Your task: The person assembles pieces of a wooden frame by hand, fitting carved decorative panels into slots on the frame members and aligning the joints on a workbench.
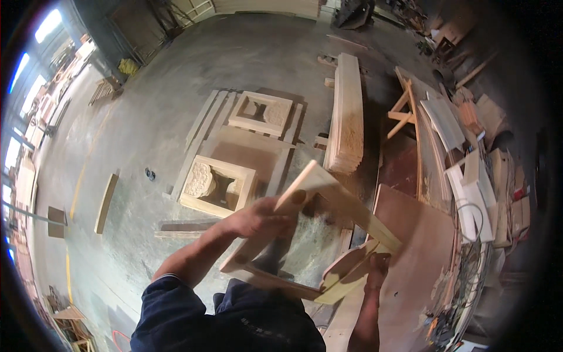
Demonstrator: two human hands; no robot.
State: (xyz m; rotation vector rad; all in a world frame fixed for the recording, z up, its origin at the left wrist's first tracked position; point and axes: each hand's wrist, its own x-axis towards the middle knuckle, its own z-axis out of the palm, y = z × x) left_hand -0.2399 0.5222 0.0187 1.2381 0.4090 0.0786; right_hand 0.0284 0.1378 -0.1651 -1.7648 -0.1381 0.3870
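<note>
Between my hands is a pale wooden frame (pixel 355 206), held tilted above the floor in front of my body. A wooden piece with a curved edge (pixel 349 259) sits inside its lower right side. My left hand (pixel 265 218) is closed around the frame's left bar, thumb on the upper face. At the opposite side, my right hand (pixel 378 267) grips the right bar near a corner; its fingers are partly hidden. Beyond my left hand lies a similar frame with carved corner panels (pixel 251 186). Farther off rests another carved frame (pixel 281 111).
Wooden strips (pixel 202 122) lie under and beside the carved frames. A long stack of boards (pixel 347 105) stands ahead to the right. A brown panel (pixel 410 234) is at my right, with piled wood scraps (pixel 469 176) beyond. One loose board (pixel 106 203) lies left.
</note>
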